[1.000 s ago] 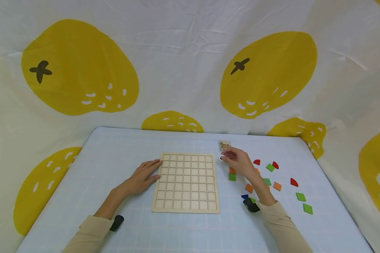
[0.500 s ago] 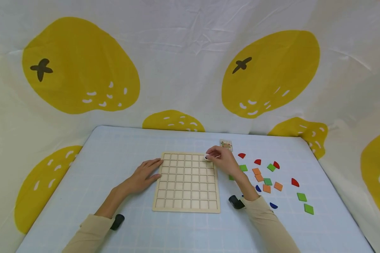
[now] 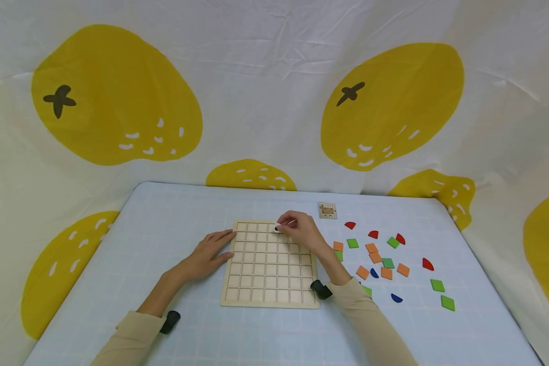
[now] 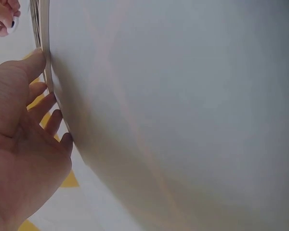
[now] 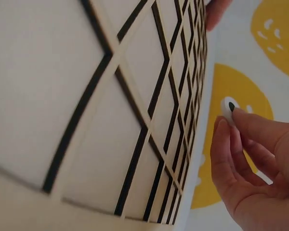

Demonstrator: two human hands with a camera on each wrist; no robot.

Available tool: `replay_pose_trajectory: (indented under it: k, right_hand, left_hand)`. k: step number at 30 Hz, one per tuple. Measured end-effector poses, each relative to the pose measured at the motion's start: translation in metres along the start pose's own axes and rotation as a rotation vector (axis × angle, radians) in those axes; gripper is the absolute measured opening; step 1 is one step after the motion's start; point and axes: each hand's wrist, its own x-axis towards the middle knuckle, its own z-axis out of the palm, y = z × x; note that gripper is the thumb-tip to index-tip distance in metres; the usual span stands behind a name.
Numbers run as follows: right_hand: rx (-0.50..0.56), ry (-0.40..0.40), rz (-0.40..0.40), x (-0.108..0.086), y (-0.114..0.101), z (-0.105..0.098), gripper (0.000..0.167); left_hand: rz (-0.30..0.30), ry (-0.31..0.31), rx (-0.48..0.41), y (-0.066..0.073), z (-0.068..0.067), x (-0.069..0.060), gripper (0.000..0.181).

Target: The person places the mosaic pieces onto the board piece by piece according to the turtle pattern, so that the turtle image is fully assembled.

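A square wooden grid board (image 3: 270, 280) lies on the table, its cells bare wherever they show. Against its left edge rests my left hand (image 3: 206, 256), fingers stretched out; in the left wrist view those fingertips (image 4: 53, 120) touch the board's rim. Over the board's far rows, my right hand (image 3: 300, 230) pinches a small white disc (image 5: 228, 109) with a dark spot, between thumb and index finger. The disc is above the board in the right wrist view, apart from it. My right forearm covers part of the board's right side.
Right of the board lie loose flat pieces: orange squares (image 3: 386, 273), green diamonds (image 3: 437, 285), red quarter circles (image 3: 427, 264) and blue half circles (image 3: 396, 298). Behind them is a small picture card (image 3: 327, 210). A patterned curtain (image 3: 265, 101) hangs behind the table.
My right hand has moved left with the white disc, from beside the picture card to over the board's far rows. My left hand has stayed at the board's edge.
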Motion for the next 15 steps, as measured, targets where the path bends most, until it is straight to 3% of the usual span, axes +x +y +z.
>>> replay_pose_trajectory:
  k: [15]
  right_hand:
    - [0.028,-0.088,-0.006,0.018,-0.019,0.033,0.015]
  left_hand:
    - [-0.028,-0.007,-0.009,0.0,0.0,0.0,0.059]
